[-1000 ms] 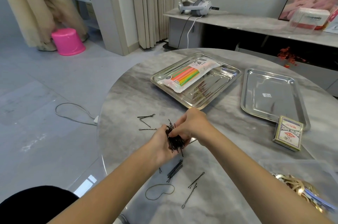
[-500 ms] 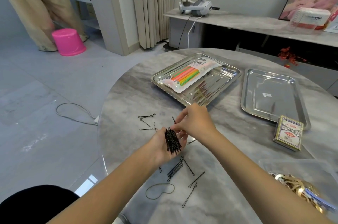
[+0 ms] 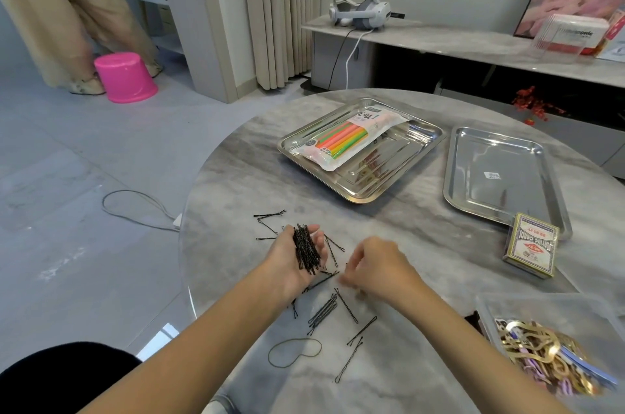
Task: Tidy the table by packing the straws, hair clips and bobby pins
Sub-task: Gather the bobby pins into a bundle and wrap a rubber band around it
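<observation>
My left hand lies palm up over the marble table, fingers curled round a thick bundle of black bobby pins. To its right, my right hand reaches down to the table; its fingertips are blurred beside loose bobby pins, and whether they pinch one is unclear. More loose pins lie beyond my left hand. A packet of coloured straws rests in the left steel tray. A clear bag of hair clips lies at the near right.
An empty steel tray sits at the far right, a box of playing cards at its near corner. A thin elastic band lies near the table's front edge. The floor beyond the table holds a cable and a pink bucket.
My right hand has left the bundle and dropped right and toward me, down to the loose pins. My left hand has opened a little, showing the bundle along its palm.
</observation>
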The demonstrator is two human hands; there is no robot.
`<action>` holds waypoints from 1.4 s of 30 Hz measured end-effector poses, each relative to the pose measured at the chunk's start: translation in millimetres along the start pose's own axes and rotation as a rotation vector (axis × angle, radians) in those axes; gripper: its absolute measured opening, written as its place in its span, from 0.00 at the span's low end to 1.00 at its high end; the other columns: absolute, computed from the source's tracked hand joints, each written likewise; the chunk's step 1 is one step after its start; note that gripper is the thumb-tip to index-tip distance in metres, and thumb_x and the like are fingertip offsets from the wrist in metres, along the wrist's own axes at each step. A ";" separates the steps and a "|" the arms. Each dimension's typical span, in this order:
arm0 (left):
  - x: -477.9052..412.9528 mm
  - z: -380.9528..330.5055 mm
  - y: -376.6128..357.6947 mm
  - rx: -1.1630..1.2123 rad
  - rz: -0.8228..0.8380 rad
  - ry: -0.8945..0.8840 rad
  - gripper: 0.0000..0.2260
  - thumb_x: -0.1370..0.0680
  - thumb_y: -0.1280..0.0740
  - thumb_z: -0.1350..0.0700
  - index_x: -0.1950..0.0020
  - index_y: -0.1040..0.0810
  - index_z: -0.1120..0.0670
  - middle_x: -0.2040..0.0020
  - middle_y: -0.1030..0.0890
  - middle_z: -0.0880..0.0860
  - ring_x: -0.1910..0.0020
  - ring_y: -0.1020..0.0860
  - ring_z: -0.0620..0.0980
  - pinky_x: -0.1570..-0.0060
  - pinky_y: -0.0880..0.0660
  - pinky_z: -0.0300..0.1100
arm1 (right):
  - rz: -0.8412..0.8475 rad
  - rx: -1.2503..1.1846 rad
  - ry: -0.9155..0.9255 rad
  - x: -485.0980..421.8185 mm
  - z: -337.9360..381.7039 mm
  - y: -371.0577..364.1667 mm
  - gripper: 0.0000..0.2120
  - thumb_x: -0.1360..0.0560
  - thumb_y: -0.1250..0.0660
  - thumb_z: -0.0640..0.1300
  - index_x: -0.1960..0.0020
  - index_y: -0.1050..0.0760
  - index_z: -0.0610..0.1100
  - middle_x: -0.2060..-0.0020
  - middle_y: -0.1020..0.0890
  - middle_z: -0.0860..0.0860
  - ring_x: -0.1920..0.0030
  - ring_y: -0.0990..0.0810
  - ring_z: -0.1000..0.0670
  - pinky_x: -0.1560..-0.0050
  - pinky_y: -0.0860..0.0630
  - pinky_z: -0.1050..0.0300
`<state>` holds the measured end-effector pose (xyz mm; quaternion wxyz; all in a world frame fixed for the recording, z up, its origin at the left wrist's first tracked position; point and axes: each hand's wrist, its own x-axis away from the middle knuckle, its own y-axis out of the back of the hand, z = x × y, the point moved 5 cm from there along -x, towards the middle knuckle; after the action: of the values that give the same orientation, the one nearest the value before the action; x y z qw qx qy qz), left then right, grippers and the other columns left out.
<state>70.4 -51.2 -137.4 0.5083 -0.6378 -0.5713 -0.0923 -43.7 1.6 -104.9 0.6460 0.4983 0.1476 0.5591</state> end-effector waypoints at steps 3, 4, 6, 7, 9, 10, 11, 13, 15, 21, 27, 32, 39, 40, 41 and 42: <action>1.4 -1.4 -1.3 0.013 0.022 0.001 0.22 0.16 0.54 0.51 0.55 0.24 0.60 0.73 0.23 0.53 0.76 0.26 0.46 0.76 0.26 0.33 | 0.151 0.150 -0.020 10.9 -7.9 -21.2 0.18 0.37 0.23 0.52 0.52 0.21 0.44 0.53 0.19 0.49 0.52 0.19 0.48 0.50 0.21 0.52; 2.2 -0.5 -1.2 0.016 0.032 0.008 0.22 0.17 0.54 0.52 0.54 0.24 0.60 0.72 0.22 0.53 0.75 0.26 0.46 0.76 0.26 0.33 | 0.152 0.162 -0.020 12.6 -9.7 -24.2 0.19 0.36 0.23 0.52 0.51 0.22 0.44 0.52 0.19 0.49 0.51 0.20 0.48 0.50 0.21 0.52; 3.7 0.4 -0.2 0.023 0.047 0.015 0.21 0.17 0.54 0.53 0.52 0.23 0.60 0.68 0.22 0.54 0.75 0.25 0.47 0.75 0.26 0.33 | 0.139 0.162 -0.014 15.3 -10.3 -25.7 0.15 0.33 0.25 0.50 0.51 0.22 0.43 0.51 0.20 0.49 0.51 0.20 0.47 0.49 0.22 0.52; 4.5 0.4 0.7 0.027 0.052 0.015 0.21 0.17 0.53 0.53 0.51 0.23 0.60 0.67 0.22 0.55 0.74 0.25 0.47 0.75 0.25 0.34 | 0.136 0.166 -0.011 16.7 -9.7 -24.8 0.13 0.31 0.27 0.48 0.52 0.23 0.43 0.51 0.20 0.49 0.51 0.20 0.47 0.50 0.22 0.53; 5.8 0.5 2.4 0.034 0.062 0.020 0.20 0.17 0.53 0.54 0.49 0.23 0.60 0.65 0.22 0.55 0.73 0.25 0.48 0.74 0.25 0.35 | 0.137 0.240 0.006 19.9 -8.9 -22.9 0.07 0.27 0.32 0.44 0.57 0.27 0.41 0.54 0.22 0.48 0.55 0.22 0.46 0.57 0.26 0.57; 6.3 0.9 3.1 0.035 0.065 0.024 0.20 0.17 0.53 0.54 0.48 0.23 0.60 0.64 0.22 0.55 0.72 0.25 0.48 0.74 0.25 0.35 | 0.138 0.298 0.022 22.9 -7.7 -22.5 0.09 0.25 0.35 0.42 0.61 0.32 0.40 0.59 0.25 0.47 0.60 0.25 0.47 0.63 0.30 0.58; 7.0 1.7 3.6 0.031 0.068 0.030 0.20 0.17 0.53 0.54 0.48 0.23 0.59 0.63 0.22 0.56 0.72 0.25 0.48 0.73 0.24 0.35 | 0.129 0.364 0.034 27.7 -5.3 -21.5 0.13 0.25 0.37 0.39 0.65 0.38 0.41 0.64 0.30 0.48 0.64 0.29 0.48 0.68 0.36 0.59; 8.0 4.8 4.0 0.015 0.077 0.045 0.19 0.17 0.53 0.54 0.47 0.23 0.59 0.62 0.21 0.56 0.71 0.25 0.48 0.73 0.24 0.36 | 0.114 0.512 0.061 36.2 -1.6 -23.9 0.17 0.25 0.39 0.35 0.67 0.44 0.43 0.67 0.38 0.49 0.62 0.33 0.46 0.71 0.43 0.60; 8.0 9.1 4.3 0.002 0.085 0.064 0.19 0.18 0.53 0.56 0.47 0.23 0.59 0.64 0.21 0.56 0.73 0.24 0.49 0.73 0.24 0.36 | 0.138 0.640 0.099 40.4 1.5 -31.7 0.08 0.26 0.38 0.31 0.60 0.34 0.39 0.62 0.33 0.46 0.52 0.29 0.45 0.67 0.40 0.61; 7.5 18.9 5.0 0.000 0.113 0.088 0.17 0.18 0.52 0.58 0.41 0.25 0.56 0.64 0.20 0.58 0.74 0.23 0.50 0.71 0.24 0.38 | 0.075 0.554 0.071 40.4 -7.3 -21.5 0.14 0.23 0.40 0.37 0.37 0.33 0.38 0.46 0.27 0.43 0.41 0.25 0.44 0.62 0.37 0.58; 10.4 25.3 3.8 -0.021 0.135 0.105 0.18 0.19 0.52 0.56 0.43 0.24 0.58 0.62 0.22 0.58 0.71 0.24 0.51 0.70 0.25 0.38 | -0.115 0.085 0.009 31.0 -14.7 17.6 0.11 0.25 0.41 0.49 0.54 0.31 0.41 0.56 0.22 0.48 0.56 0.25 0.45 0.58 0.30 0.53; 9.9 36.3 -0.1 -0.058 0.136 0.145 0.27 0.18 0.58 0.44 0.44 0.24 0.58 0.62 0.20 0.58 0.67 0.26 0.52 0.69 0.25 0.39 | -0.171 -0.249 0.120 21.7 -4.3 20.4 0.07 0.30 0.33 0.50 0.63 0.22 0.47 0.70 0.24 0.55 0.67 0.26 0.54 0.66 0.29 0.57; 11.0 30.4 -4.5 -0.022 0.179 0.127 0.23 0.17 0.55 0.47 0.48 0.24 0.58 0.65 0.22 0.56 0.70 0.24 0.50 0.71 0.24 0.37 | -0.359 -0.327 0.224 11.8 4.6 27.4 0.07 0.26 0.33 0.50 0.61 0.22 0.49 0.74 0.23 0.54 0.70 0.25 0.57 0.66 0.29 0.60; 11.4 25.4 -3.5 -0.009 0.157 0.097 0.20 0.17 0.53 0.50 0.51 0.24 0.58 0.67 0.22 0.56 0.72 0.24 0.49 0.72 0.24 0.37 | -0.392 -0.303 0.216 6.9 2.6 27.8 0.04 0.26 0.33 0.48 0.58 0.23 0.49 0.70 0.22 0.55 0.68 0.25 0.58 0.65 0.29 0.61; 11.2 19.8 -1.8 0.006 0.135 0.070 0.17 0.17 0.51 0.52 0.53 0.25 0.57 0.68 0.23 0.55 0.74 0.24 0.48 0.73 0.25 0.36 | -0.396 -0.255 0.197 -0.5 -0.4 24.5 0.03 0.26 0.32 0.47 0.54 0.23 0.49 0.64 0.20 0.55 0.63 0.23 0.56 0.62 0.28 0.60; 10.8 14.4 0.3 0.025 0.115 0.047 0.16 0.18 0.50 0.54 0.54 0.25 0.57 0.68 0.24 0.54 0.75 0.25 0.48 0.73 0.25 0.36 | -0.366 -0.190 0.165 -8.3 -2.8 18.1 0.07 0.26 0.31 0.48 0.50 0.23 0.48 0.56 0.19 0.52 0.58 0.22 0.54 0.57 0.26 0.59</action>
<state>67.6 -33.4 -136.7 0.5340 -0.6607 -0.5228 -0.0708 -58.9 -6.4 -94.6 0.7664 0.3528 0.2346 0.4828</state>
